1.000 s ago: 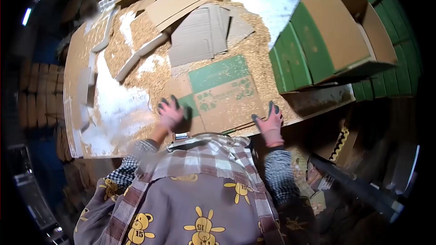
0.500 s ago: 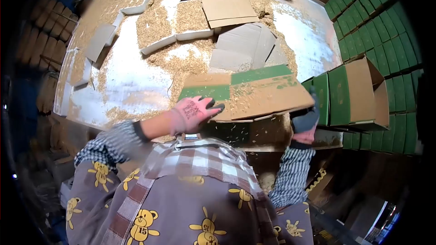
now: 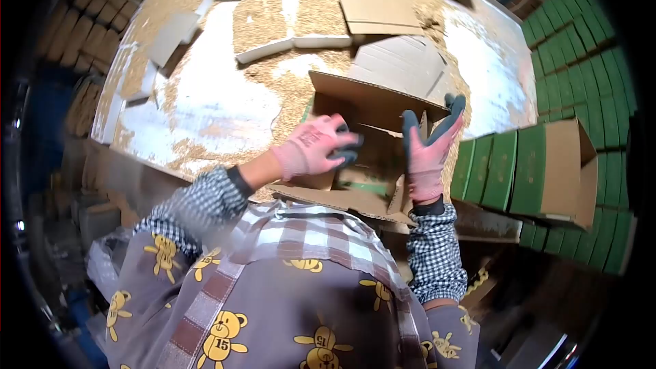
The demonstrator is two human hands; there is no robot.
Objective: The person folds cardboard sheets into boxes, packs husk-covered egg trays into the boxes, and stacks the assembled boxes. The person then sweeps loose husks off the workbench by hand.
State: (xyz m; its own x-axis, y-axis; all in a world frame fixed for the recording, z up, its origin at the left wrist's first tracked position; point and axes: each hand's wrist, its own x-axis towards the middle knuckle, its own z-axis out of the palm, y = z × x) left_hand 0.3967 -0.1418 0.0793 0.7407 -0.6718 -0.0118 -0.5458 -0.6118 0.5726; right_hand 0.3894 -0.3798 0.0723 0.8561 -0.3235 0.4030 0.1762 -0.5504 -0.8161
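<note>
Your left hand (image 3: 318,147) reaches over the left part of the open brown cardboard box with green outer panels (image 3: 362,99); its fingers are half-curled and apart, with nothing visible between them. Your right hand (image 3: 430,157) is at the box's right side, thumb and fingers spread wide in a V around the upright end flap. That grip is apart rather than clamped, probably to steady the side without creasing it; how firmly it presses, you cannot tell from here.

The box lies at the near edge of the white worktop (image 3: 232,106), right by your body, likely so both hands reach inside easily. Its long far and near flaps lean outward, leaving the inside exposed.

Beyond it lie loose pale-grey cardboard sheets (image 3: 400,61) and a flat brown cardboard piece (image 3: 379,10), among scattered golden husks (image 3: 263,24). To your right, green cardboard boxes (image 3: 500,171) stand side by side, seemingly to save room.
</note>
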